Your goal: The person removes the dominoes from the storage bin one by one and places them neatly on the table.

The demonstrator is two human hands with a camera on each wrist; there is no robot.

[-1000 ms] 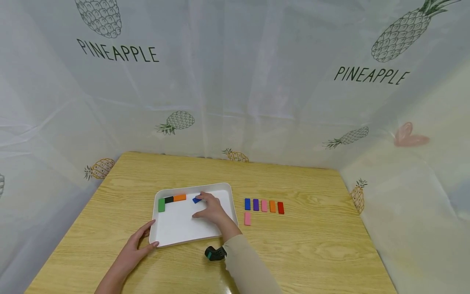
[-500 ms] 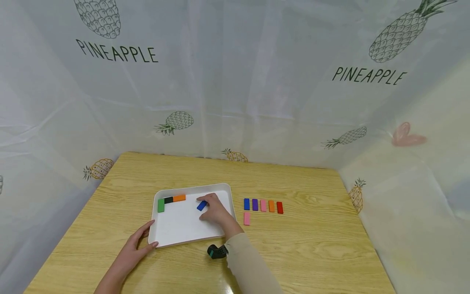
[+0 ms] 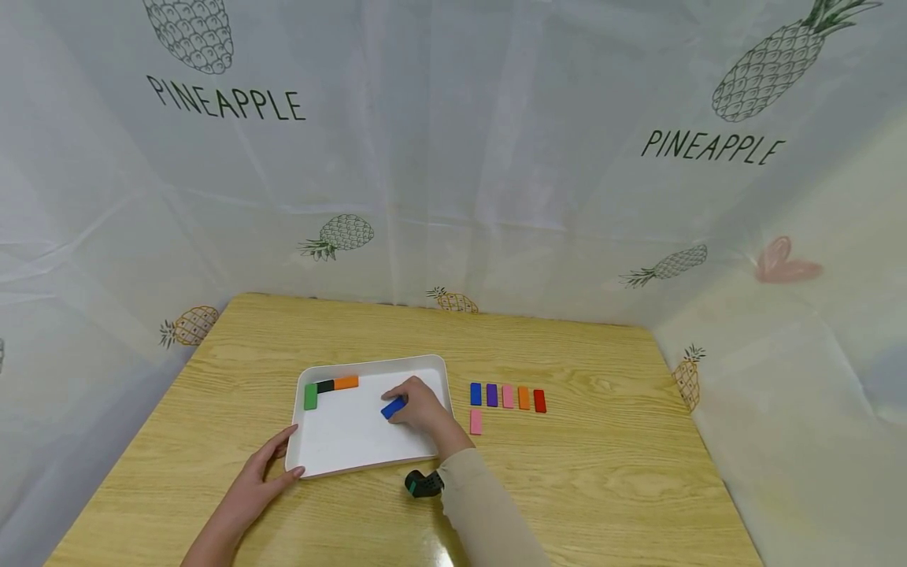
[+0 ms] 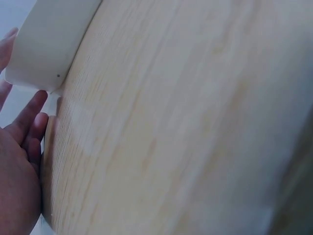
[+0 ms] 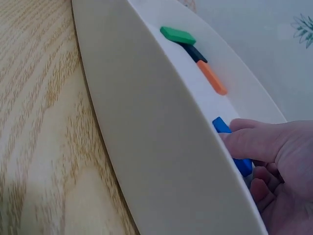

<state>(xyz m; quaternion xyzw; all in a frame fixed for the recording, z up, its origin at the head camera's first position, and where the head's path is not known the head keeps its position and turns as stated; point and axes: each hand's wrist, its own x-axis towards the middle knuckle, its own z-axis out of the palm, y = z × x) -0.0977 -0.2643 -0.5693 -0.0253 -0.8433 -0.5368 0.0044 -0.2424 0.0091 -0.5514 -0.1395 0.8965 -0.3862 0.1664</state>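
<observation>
My right hand (image 3: 423,408) pinches a blue block (image 3: 393,407) between thumb and fingers, low inside the white tray (image 3: 354,466). In the right wrist view the thumb lies across the blue block (image 5: 218,124), with its two ends showing. My left hand (image 3: 257,482) touches the tray's near left corner, thumb at the front and fingers along the left wall. The left wrist view shows the left hand (image 4: 19,166) with fingertips right at the tray's outer wall (image 4: 54,39). Along the tray's far left lie a green block (image 3: 311,396), a black block (image 3: 325,386) and an orange block (image 3: 346,382).
Right of the tray, a row on the wooden table (image 3: 602,472) has a blue block (image 3: 476,394), a purple block (image 3: 492,395), a pink block (image 3: 507,396), an orange block (image 3: 523,398) and a red block (image 3: 540,401). Another pink block (image 3: 475,422) lies nearer.
The blue block in the tray has moved right and toward me, and turned, with my right hand. My right thumb and fingers have closed on it. My left hand stays at the corner.
</observation>
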